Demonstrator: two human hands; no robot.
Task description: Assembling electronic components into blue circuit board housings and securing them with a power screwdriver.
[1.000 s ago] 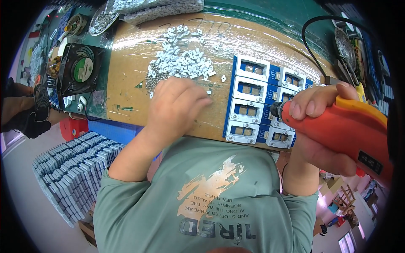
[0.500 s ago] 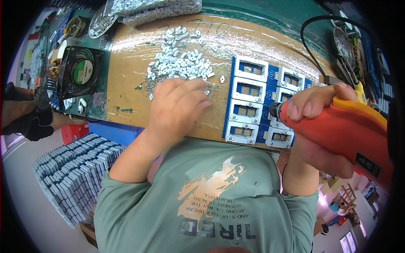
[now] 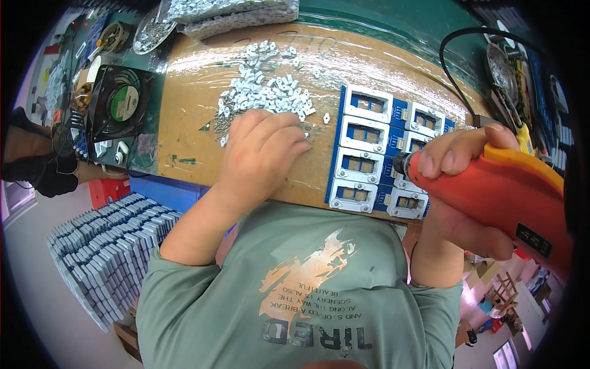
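My left hand [image 3: 263,152] is at the near edge of a pile of small white plastic pieces [image 3: 270,92], with loose metal screws [image 3: 222,120] beside it. Its fingers are curled together, and whatever they hold is hidden. In my right hand [image 3: 458,154] is a red and yellow power screwdriver [image 3: 504,190], its black chuck pointing left over a blue circuit board panel [image 3: 337,138]. White rectangular frames [image 3: 367,103] sit in two columns on the panel. Screw heads show on the nearer frames.
At the left stands a black fan [image 3: 120,101], near a dish of screws [image 3: 152,34]. A clear bag of white pieces [image 3: 233,15] lies at the back. A black cable [image 3: 444,52] arches at the right. Stacked boards [image 3: 114,258] stand lower left, beside the bench.
The whole view has shifted slightly. My left hand stays curled by the pile, and my right hand keeps the power screwdriver over the panel.
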